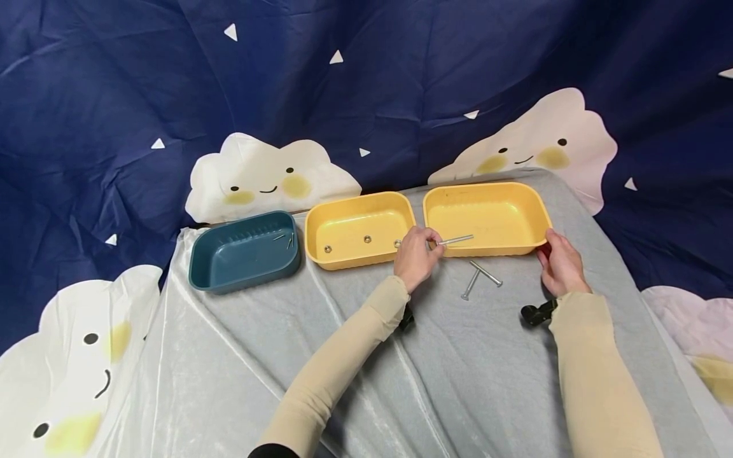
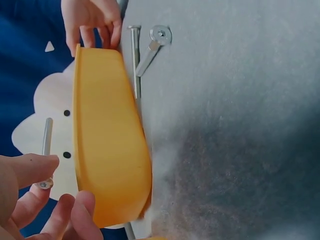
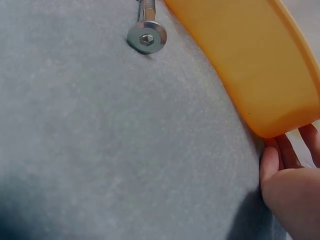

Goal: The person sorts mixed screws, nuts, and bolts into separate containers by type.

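My left hand [image 1: 418, 256] pinches a long silver bolt [image 1: 456, 240] between thumb and fingers, over the front rim of the right yellow bin [image 1: 487, 250]. The left wrist view shows the bolt [image 2: 47, 137] with its head by the fingertips. At the bin's right end, my right hand [image 1: 564, 264] touches the outside of the corner, its fingers [image 3: 287, 152] along the end wall. Two more bolts lie crossed on the grey cloth before this bin, one bolt [image 1: 485, 273] over the other bolt [image 1: 470, 285]. A flat round bolt head [image 3: 146, 38] with a hex socket shows in the right wrist view.
A second yellow bin [image 1: 361, 259] stands just left of the first, with nuts [image 1: 368, 239] spread along its floor. Farther left, a dark blue bin [image 1: 246, 280] holds several small screws [image 1: 289, 242]. A dark blue cloud-print curtain [image 1: 389, 95] hangs behind the cloth-covered table [image 1: 229, 381].
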A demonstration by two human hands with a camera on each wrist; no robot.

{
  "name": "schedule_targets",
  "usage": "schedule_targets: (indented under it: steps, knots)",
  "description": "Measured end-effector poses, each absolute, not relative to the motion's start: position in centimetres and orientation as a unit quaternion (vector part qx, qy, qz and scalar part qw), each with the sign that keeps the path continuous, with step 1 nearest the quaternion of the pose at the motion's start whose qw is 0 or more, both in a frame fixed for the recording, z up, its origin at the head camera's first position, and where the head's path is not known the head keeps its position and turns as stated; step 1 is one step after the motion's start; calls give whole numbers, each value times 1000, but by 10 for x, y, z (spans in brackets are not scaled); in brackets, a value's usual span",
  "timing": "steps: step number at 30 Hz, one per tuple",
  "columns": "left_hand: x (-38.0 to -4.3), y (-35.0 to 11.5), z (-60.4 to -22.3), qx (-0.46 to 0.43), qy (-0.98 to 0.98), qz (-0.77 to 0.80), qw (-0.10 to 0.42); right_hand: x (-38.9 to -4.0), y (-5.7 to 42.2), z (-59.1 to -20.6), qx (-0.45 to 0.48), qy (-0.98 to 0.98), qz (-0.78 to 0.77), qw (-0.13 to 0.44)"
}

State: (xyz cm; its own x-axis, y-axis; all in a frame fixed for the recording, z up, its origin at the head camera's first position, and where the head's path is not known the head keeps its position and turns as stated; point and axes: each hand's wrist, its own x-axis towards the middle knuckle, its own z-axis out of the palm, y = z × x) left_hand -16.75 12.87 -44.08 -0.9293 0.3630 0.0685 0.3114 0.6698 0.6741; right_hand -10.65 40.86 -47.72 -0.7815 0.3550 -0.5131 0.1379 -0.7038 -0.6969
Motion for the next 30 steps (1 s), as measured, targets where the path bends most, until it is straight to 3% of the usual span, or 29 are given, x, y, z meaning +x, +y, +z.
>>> schedule_targets:
  steps: [30]
  knots:
    - [-171,143,-443,146,932,329,37,-105,411,-481,-314,-381,867,70]
